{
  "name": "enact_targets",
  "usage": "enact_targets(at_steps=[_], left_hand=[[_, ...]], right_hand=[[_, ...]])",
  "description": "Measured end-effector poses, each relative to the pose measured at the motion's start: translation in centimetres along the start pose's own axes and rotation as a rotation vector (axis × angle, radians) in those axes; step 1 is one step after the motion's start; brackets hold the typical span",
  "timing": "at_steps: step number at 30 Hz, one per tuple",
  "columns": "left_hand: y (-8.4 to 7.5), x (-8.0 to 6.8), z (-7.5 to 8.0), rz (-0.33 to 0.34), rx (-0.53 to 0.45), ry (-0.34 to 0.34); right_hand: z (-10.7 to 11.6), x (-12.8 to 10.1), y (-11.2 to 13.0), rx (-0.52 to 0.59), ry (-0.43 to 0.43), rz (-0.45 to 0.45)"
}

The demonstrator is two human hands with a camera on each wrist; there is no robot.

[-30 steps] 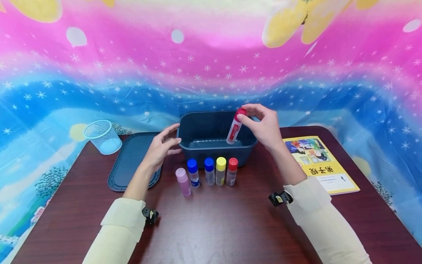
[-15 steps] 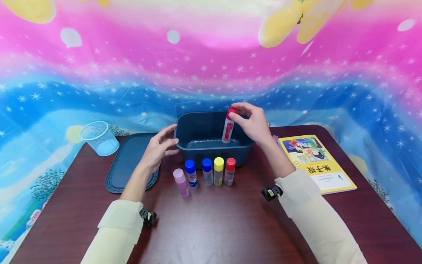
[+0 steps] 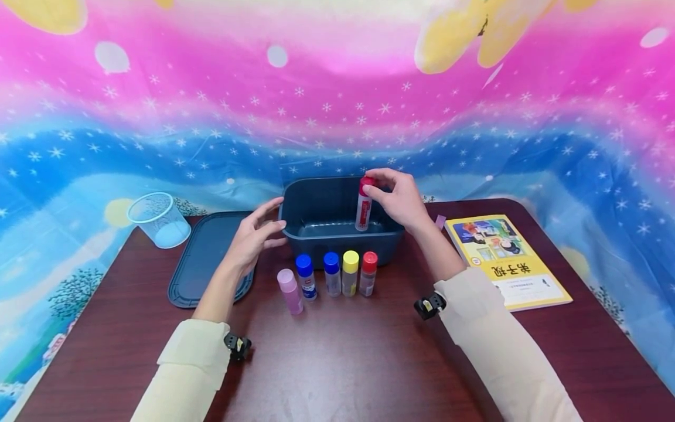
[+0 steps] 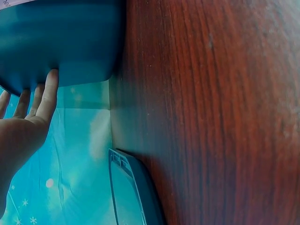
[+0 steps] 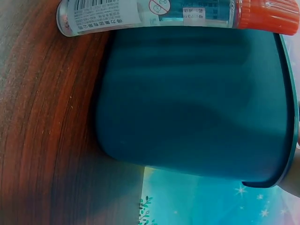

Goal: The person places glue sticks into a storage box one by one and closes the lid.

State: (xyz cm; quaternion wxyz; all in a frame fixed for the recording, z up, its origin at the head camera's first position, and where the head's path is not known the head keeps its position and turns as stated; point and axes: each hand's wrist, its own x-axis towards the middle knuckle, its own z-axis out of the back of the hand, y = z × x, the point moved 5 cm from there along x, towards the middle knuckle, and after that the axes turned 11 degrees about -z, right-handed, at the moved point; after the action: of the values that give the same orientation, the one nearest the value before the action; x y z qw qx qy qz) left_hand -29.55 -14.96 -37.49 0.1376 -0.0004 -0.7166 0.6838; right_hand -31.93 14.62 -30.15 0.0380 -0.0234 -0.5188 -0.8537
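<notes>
My right hand [image 3: 398, 196] pinches the red cap of a glue stick [image 3: 363, 214], held nearly upright inside the right half of a dark plastic box [image 3: 343, 249]. At the box's left end, my left hand [image 3: 255, 237] touches the wall with nearly straight fingers; in the left wrist view, fingertips [image 4: 52, 77] reach that wall. In front of the box stand a pink glue stick [image 3: 291, 296], two blue-capped ones [image 3: 307, 281], a yellow-capped one [image 3: 350, 278] and a red-capped one [image 3: 368, 278]. That red-capped stick [image 5: 187, 14] crosses the top of the right wrist view.
Left of the box lies a dark lid [image 3: 197, 264], partly behind my left forearm. A light blue mesh cup [image 3: 160, 220] stands at the far left corner. On the right are a yellow book [image 3: 508, 264] and a small purple piece [image 3: 440, 221]. A printed cloth hangs behind the table.
My right hand has carried the glue stick a little left within the box, and the stick is now more upright. The left hand stays at the box end. The view has shifted slightly.
</notes>
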Motion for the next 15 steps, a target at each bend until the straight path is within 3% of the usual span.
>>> enact_targets(at_steps=[15], left_hand=[[0.0, 0.0, 0.0, -0.002, 0.009, -0.003]], right_hand=[[-1.3, 1.4, -0.7, -0.031, 0.06, -0.059]])
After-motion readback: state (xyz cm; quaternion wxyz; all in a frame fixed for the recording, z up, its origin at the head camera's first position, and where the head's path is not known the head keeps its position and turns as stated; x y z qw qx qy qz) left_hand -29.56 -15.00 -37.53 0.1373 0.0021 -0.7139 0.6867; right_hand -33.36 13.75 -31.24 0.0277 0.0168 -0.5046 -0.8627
